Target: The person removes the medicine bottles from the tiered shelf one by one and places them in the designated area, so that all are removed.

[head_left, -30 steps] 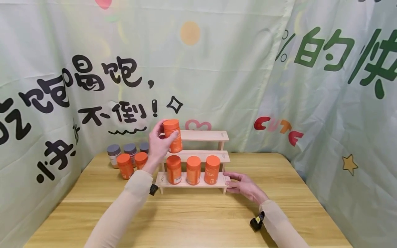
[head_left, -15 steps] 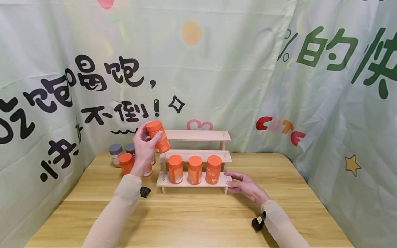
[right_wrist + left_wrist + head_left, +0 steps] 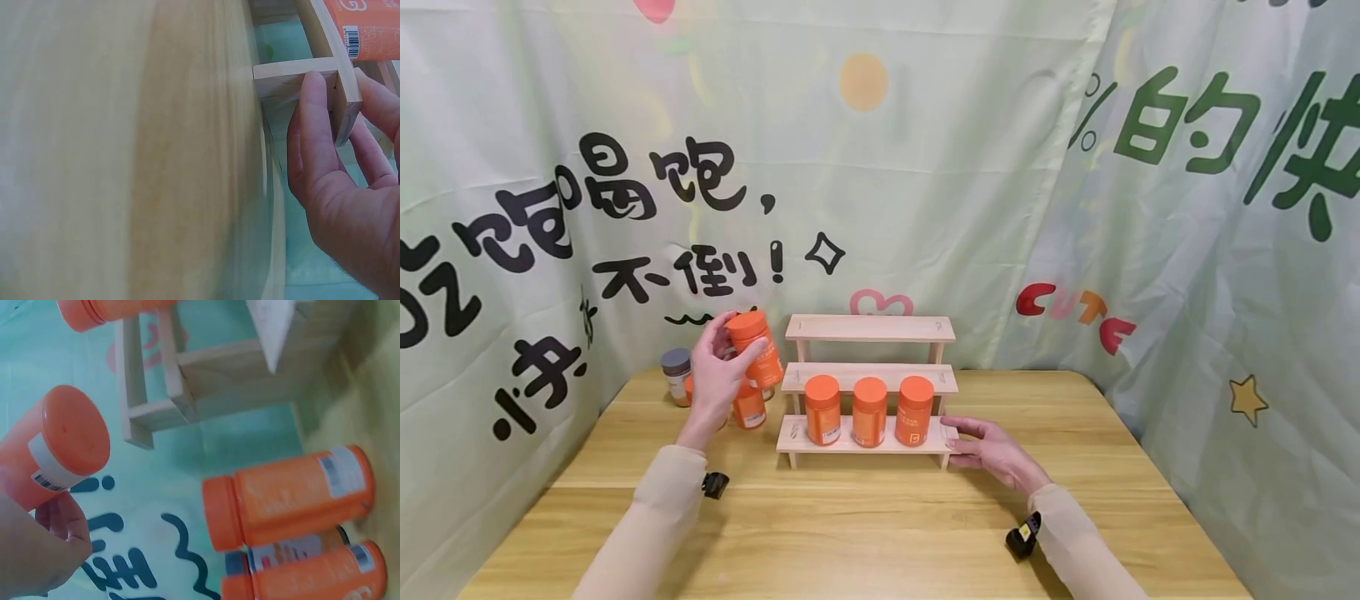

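My left hand (image 3: 713,375) grips an orange lidded bottle (image 3: 760,354), raised and tilted left of the wooden three-step display rack (image 3: 871,328). In the left wrist view the base of that held bottle (image 3: 76,430) faces the camera, a barcode label on its side. Three similar orange bottles (image 3: 868,412) stand in a row on the lowest step. At that step's right end, my right hand (image 3: 996,454) pinches the board between thumb and fingers; the right wrist view shows the fingers around the shelf end (image 3: 340,100). Both upper steps are bare.
On the table (image 3: 865,533), left of the rack, stand more orange bottles (image 3: 749,408), partly behind my left hand. A bottle with a grey-blue lid (image 3: 676,362) is behind them. A printed curtain (image 3: 962,208) hangs around the table's back and sides.
My left hand has carried the orange bottle leftward and somewhat lower, from in front of the rack's upper steps to over the bottles on the table. The right hand stays at the rack.
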`<state>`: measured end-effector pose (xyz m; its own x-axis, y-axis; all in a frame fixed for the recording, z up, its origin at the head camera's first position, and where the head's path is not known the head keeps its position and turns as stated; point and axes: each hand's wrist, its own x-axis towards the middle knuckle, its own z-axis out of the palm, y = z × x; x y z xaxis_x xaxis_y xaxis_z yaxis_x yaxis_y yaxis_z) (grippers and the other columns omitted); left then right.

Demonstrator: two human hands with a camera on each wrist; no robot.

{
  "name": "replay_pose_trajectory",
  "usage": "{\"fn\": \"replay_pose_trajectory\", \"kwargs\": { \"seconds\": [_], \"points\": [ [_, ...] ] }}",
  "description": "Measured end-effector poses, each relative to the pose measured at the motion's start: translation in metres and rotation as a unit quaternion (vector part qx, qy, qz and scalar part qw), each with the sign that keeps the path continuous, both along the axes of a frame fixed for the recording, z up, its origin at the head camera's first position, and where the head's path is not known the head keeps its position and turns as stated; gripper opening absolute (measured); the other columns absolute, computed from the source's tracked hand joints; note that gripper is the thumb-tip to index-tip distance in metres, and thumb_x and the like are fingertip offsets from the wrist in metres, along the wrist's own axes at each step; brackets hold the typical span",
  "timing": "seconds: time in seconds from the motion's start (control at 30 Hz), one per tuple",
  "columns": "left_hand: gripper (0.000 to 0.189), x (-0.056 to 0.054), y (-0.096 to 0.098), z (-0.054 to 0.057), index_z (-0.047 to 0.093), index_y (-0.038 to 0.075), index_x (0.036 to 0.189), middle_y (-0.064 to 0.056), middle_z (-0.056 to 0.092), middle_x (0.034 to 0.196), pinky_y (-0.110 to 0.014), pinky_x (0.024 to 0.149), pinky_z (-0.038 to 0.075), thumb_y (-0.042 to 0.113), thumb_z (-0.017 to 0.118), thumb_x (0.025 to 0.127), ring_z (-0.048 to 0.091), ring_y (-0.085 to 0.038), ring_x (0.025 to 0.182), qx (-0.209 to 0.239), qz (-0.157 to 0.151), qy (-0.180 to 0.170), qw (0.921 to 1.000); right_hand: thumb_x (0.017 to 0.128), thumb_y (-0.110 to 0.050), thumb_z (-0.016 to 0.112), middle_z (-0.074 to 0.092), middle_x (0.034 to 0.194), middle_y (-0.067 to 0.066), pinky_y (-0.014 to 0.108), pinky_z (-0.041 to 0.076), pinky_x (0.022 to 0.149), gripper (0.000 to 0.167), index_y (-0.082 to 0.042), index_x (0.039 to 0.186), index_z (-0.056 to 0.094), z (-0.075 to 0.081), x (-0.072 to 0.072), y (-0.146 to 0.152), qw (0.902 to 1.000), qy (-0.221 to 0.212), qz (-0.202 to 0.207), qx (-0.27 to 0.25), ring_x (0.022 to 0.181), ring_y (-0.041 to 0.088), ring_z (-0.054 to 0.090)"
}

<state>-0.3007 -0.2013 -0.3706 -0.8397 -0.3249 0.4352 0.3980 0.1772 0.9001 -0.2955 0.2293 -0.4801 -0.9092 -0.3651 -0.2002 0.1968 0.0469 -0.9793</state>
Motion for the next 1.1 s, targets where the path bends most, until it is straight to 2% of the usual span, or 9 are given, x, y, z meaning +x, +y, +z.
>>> {"fn": "replay_pose_trajectory", "kwargs": {
  "seconds": [0.1, 0.3, 0.5, 0.6, 0.7, 0.8, 0.9, 1.0, 1.1],
  "points": [
    [0.062, 0.004, -0.009, -0.005, 0.055, 0.016, 0.137, 0.000, 0.065, 0.113, -0.015, 0.080, 0.051, 0.021, 0.081, 0.081, 0.062, -0.009, 0.095, -0.014, 0.001, -0.017, 0.9998, 0.093, -0.009, 0.066, 0.051, 0.137, 0.019, 0.038, 0.056, 0.091, 0.058, 0.001, 0.145, 0.042, -0.001, -0.001, 0.001, 1.0000, -0.003, 0.002, -0.003, 0.102, 0.018, 0.067],
    [0.061, 0.011, -0.023, -0.013, 0.055, 0.011, 0.135, 0.003, 0.065, 0.111, -0.014, 0.080, 0.052, 0.016, 0.082, 0.080, 0.063, -0.007, 0.096, -0.033, -0.020, -0.014, 0.9991, 0.093, -0.009, 0.066, 0.051, 0.137, 0.019, 0.038, 0.056, 0.091, 0.058, 0.001, 0.145, 0.043, -0.002, -0.001, 0.001, 1.0000, -0.002, 0.004, -0.003, 0.102, 0.018, 0.067],
    [0.062, 0.014, -0.047, -0.016, 0.054, 0.009, 0.135, -0.007, 0.065, 0.118, -0.012, 0.080, 0.051, 0.020, 0.082, 0.081, 0.062, -0.002, 0.095, -0.124, -0.030, -0.015, 0.9917, 0.094, -0.009, 0.064, 0.050, 0.138, 0.018, 0.038, 0.056, 0.092, 0.058, 0.001, 0.146, 0.041, -0.002, -0.001, 0.002, 1.0000, -0.002, 0.009, 0.000, 0.102, 0.017, 0.066],
    [0.064, 0.015, -0.061, -0.016, 0.052, 0.009, 0.135, -0.012, 0.063, 0.123, -0.011, 0.082, 0.050, 0.025, 0.082, 0.081, 0.060, 0.000, 0.098, -0.160, -0.033, -0.030, 0.9861, 0.095, -0.009, 0.064, 0.049, 0.139, 0.019, 0.038, 0.056, 0.092, 0.058, 0.002, 0.146, 0.040, -0.002, -0.001, 0.002, 0.9999, 0.003, 0.013, -0.002, 0.102, 0.016, 0.066],
    [0.065, 0.018, -0.073, -0.017, 0.052, 0.009, 0.135, -0.011, 0.061, 0.125, -0.010, 0.084, 0.049, 0.027, 0.082, 0.081, 0.059, 0.002, 0.100, -0.177, -0.031, -0.048, 0.9825, 0.094, -0.010, 0.064, 0.048, 0.140, 0.021, 0.039, 0.056, 0.092, 0.058, 0.002, 0.146, 0.040, -0.002, 0.000, 0.002, 0.9998, 0.006, 0.016, -0.006, 0.102, 0.017, 0.066],
    [0.065, 0.021, -0.082, -0.017, 0.052, 0.009, 0.135, -0.005, 0.062, 0.121, -0.008, 0.083, 0.048, 0.028, 0.082, 0.081, 0.058, 0.002, 0.100, -0.188, -0.028, -0.056, 0.9803, 0.094, -0.009, 0.065, 0.047, 0.141, 0.022, 0.039, 0.056, 0.092, 0.058, 0.002, 0.146, 0.041, -0.001, 0.000, 0.001, 0.9999, 0.004, 0.013, -0.006, 0.102, 0.017, 0.066],
    [0.065, 0.024, -0.089, -0.016, 0.053, 0.009, 0.136, 0.006, 0.062, 0.116, -0.009, 0.081, 0.049, 0.027, 0.082, 0.081, 0.059, 0.003, 0.098, -0.193, -0.021, -0.054, 0.9795, 0.094, -0.009, 0.064, 0.049, 0.139, 0.020, 0.039, 0.056, 0.091, 0.058, 0.002, 0.146, 0.041, -0.002, 0.000, 0.001, 0.9999, 0.005, 0.012, -0.002, 0.101, 0.017, 0.066],
    [0.063, 0.026, -0.096, -0.015, 0.054, 0.009, 0.136, 0.016, 0.061, 0.109, -0.010, 0.078, 0.049, 0.024, 0.082, 0.081, 0.059, 0.003, 0.095, -0.189, -0.004, -0.042, 0.9811, 0.094, -0.009, 0.065, 0.052, 0.136, 0.018, 0.038, 0.056, 0.091, 0.058, 0.002, 0.146, 0.041, -0.002, 0.000, 0.001, 1.0000, 0.004, 0.009, 0.000, 0.101, 0.017, 0.066],
    [0.062, 0.028, -0.104, -0.015, 0.054, 0.007, 0.136, 0.020, 0.059, 0.106, -0.009, 0.077, 0.049, 0.019, 0.081, 0.082, 0.058, 0.003, 0.094, -0.179, 0.019, -0.028, 0.9833, 0.094, -0.009, 0.065, 0.051, 0.136, 0.018, 0.038, 0.056, 0.091, 0.058, 0.002, 0.146, 0.041, -0.002, 0.000, 0.001, 1.0000, 0.004, 0.008, 0.000, 0.101, 0.017, 0.066]
  ]
}}
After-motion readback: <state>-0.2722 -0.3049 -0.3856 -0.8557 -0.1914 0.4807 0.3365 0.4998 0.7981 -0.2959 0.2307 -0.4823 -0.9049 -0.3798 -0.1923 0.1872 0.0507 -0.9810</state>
